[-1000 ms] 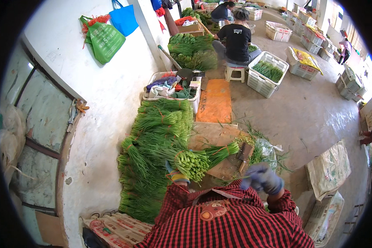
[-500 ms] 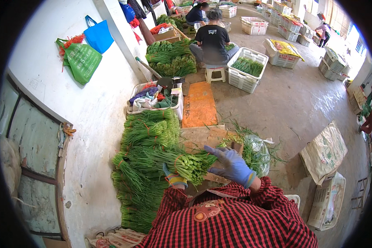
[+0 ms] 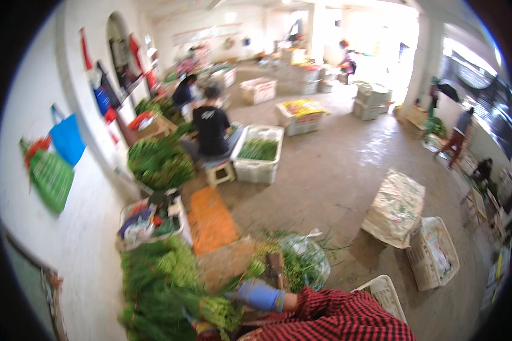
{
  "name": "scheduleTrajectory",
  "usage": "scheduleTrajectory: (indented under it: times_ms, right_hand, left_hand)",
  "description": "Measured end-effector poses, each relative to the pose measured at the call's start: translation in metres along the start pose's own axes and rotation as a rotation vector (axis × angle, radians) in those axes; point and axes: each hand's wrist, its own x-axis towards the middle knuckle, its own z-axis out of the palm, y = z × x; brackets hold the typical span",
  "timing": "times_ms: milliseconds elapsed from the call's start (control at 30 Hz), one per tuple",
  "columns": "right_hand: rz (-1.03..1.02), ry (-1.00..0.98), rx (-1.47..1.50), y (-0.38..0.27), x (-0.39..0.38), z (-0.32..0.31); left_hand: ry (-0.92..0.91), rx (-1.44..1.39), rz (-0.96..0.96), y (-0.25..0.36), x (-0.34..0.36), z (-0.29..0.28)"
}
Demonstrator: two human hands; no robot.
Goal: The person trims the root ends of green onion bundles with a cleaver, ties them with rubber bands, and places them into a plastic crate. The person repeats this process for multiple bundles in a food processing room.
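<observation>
Beside one gloved hand, one green bundle

Worker's blue-gloved right hand rests on a bunch of green onions at the frame's bottom edge, beside stacked greens along the white wall. Left hand mostly hidden. Beyond, a seated person faces a white crate w/ greens on concrete floor.
</observation>
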Motion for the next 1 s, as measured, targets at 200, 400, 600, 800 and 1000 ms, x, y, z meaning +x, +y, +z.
scheduleTrajectory:
  times_ms: [200,400,600,800,1000]
  right_hand:
    - [0.106,-0.044,0.006,-0.006,-0.011,-0.003]
    - [0.236,-0.163,0.375,0.010,-0.023,0.011]
    - [0.281,-0.006,0.327,0.019,-0.035,0.049]
    - [0.329,-0.063,0.107,0.004,-0.045,0.046]
    - [0.372,0.053,0.211,-0.017,-0.079,-0.032]
  left_hand:
    - [0.170,0.076,-0.104,-0.032,0.055,0.016]
    - [0.199,0.139,-0.176,-0.053,0.073,0.038]
    - [0.208,0.177,-0.216,-0.066,0.081,0.047]
    - [0.218,0.186,-0.237,-0.073,0.081,0.043]
    - [0.224,0.149,-0.230,-0.049,0.061,0.018]
